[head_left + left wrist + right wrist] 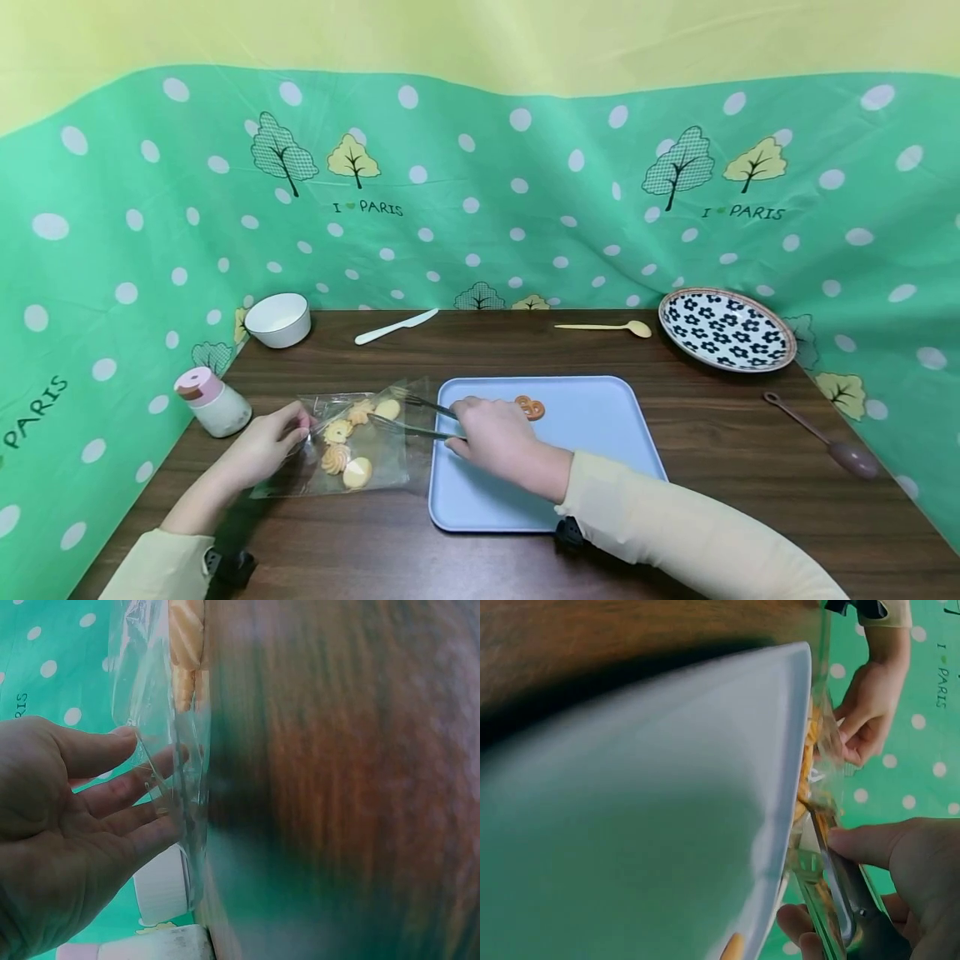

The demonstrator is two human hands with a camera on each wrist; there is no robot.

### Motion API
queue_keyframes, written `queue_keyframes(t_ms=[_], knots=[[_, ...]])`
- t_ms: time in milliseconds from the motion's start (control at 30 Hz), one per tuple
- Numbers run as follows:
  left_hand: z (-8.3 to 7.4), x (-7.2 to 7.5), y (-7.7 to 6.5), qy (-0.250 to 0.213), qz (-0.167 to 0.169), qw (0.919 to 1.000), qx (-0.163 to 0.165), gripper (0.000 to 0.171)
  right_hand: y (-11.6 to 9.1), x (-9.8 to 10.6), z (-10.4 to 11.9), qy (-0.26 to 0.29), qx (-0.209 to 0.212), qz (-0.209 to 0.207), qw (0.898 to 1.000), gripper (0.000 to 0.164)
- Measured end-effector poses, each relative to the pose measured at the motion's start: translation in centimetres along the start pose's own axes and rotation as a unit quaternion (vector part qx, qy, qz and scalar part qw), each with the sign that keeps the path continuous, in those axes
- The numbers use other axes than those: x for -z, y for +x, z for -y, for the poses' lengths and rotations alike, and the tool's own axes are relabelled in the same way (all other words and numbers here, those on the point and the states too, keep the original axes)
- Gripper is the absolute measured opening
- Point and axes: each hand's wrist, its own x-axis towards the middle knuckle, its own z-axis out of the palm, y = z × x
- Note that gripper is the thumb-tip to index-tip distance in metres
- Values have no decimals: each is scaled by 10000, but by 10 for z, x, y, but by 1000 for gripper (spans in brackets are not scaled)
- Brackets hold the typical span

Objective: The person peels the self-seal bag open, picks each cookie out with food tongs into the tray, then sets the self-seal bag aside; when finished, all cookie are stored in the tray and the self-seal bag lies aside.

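Observation:
A clear plastic bag (393, 468) lies on the table with several cookies (337, 431) inside, some round and some piped. My left hand (262, 446) pinches the bag's left edge between thumb and fingers; the film (139, 671) stands up from the table in the left wrist view. Metal tongs (841, 881) are held in my right hand (498, 437), thumb on one arm and fingers on the other. Their spread tips reach into the bag's right end, by a pale round cookie (387, 409). Beneath my right hand is a light blue tray (600, 417) bearing a pretzel-shaped cookie (532, 408).
Left of the bag stands a pink-lidded jar (217, 406), with a white bowl (279, 322) behind it. A white knife (396, 327) and a yellow spoon (603, 327) lie along the back. To the right are a flower-patterned plate (726, 329) and a brown spoon (825, 437).

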Motion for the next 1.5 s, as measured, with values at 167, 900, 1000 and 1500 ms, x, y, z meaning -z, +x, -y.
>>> queue_keyframes(t_ms=[167,900,1000,1500], knots=[[0,1,0,-92,100,9998,134,13,0,-1,2,-165,93,-116,9998,33],[1,1,2,-53,129,9998,127,12,-10,1,-1,169,285,-53,9994,36],[0,1,2,-49,125,9998,143,11,-11,0,0,147,346,-115,9992,34],[1,1,2,-108,64,9999,17,12,-22,4,-15,236,365,-531,9976,37]])
